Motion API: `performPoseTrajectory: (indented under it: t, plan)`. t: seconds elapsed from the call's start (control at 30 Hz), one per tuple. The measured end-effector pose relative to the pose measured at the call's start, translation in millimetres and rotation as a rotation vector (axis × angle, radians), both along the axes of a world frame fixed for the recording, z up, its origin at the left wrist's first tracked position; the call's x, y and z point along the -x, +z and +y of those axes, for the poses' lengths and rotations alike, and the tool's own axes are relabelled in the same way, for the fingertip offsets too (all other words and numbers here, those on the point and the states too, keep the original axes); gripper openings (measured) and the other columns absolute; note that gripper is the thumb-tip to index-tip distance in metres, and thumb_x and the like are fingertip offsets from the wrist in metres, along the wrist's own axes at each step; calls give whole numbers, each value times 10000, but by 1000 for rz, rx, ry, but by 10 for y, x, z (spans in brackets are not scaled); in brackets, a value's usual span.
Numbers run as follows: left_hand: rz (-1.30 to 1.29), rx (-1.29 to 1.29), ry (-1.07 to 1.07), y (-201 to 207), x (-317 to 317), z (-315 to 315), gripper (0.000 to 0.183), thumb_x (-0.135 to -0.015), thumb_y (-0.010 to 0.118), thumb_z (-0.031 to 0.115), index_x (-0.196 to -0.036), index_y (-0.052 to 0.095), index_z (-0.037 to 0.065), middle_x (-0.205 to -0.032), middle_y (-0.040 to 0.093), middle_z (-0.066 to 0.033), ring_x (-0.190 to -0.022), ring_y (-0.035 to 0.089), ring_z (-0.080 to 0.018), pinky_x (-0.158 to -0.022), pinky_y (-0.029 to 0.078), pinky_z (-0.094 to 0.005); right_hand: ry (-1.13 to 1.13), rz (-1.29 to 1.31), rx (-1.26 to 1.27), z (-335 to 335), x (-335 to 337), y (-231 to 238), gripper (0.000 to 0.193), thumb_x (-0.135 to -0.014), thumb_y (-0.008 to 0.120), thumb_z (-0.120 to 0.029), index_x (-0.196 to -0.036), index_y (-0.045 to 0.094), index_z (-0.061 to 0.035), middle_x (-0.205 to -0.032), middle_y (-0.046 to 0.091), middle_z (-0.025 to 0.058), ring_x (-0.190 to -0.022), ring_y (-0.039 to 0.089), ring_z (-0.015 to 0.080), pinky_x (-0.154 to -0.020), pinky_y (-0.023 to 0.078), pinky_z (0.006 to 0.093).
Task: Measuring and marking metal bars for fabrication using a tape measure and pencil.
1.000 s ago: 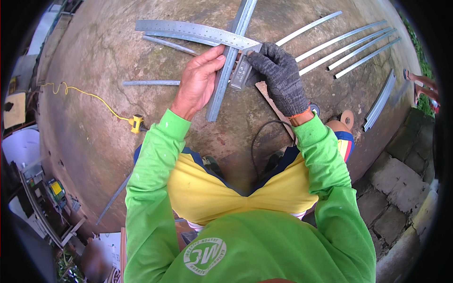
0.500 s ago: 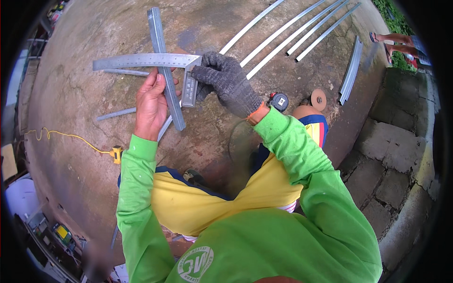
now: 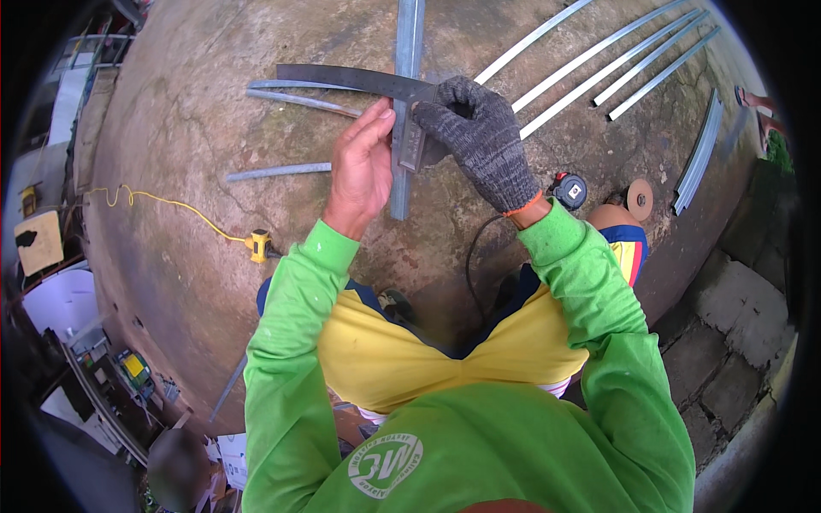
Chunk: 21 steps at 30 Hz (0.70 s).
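A galvanized metal channel (image 3: 409,38) runs nearly straight up and down in front of me. My bare left hand (image 3: 361,175) is closed on it from the left side, fingers partly hidden. A try square (image 3: 338,78) lies across the channel; its long blade points left and looks dark, and its short stock (image 3: 413,144) runs along the channel. My right hand (image 3: 481,137), in a dark grey knitted glove, pinches the square near its corner. Both hands are above the concrete floor, in front of my knees.
Several long metal strips (image 3: 607,68) lie at the upper right, beside stacked channels (image 3: 699,154). A tape measure (image 3: 567,190) and a brown disc (image 3: 640,199) are near my right knee. Shorter metal pieces (image 3: 278,172) and a yellow cord connector (image 3: 259,245) lie left. Another person's foot (image 3: 751,98) shows far right.
The channel has turned from leaning to nearly straight up and down. The square's blade has gone from bright, with its scale showing, to dark. The whole view has shifted too.
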<state>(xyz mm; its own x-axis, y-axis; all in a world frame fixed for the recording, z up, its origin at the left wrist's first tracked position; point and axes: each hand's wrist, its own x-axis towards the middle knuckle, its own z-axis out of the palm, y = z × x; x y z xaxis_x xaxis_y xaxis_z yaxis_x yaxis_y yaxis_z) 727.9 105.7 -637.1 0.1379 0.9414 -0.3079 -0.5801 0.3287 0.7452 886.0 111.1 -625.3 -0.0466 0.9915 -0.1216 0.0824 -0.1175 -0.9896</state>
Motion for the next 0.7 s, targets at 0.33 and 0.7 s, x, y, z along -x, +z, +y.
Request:
performPoseTrajectory:
  t: [0.33,0.7]
  plan:
    - [169,-48,89,-33,-126,-67,216,-928,617,199,-983,629,-9,-912,656,-51,-829,597,-81,-741,488,-235,-18,-145,-194,-68,61,-95,261,-774,719,-241,-864,639,-9,-703,637,107,-635,618,176,-597,494,323]
    - [268,-32,28,-158,-66,-88,224,-918,625,189,-1012,643,-14,-953,675,-65,-848,627,-110,-766,520,-256,46,6,14,-92,-31,-107,227,-805,701,-190,-864,617,12,-658,612,85,-590,610,137,-536,491,296]
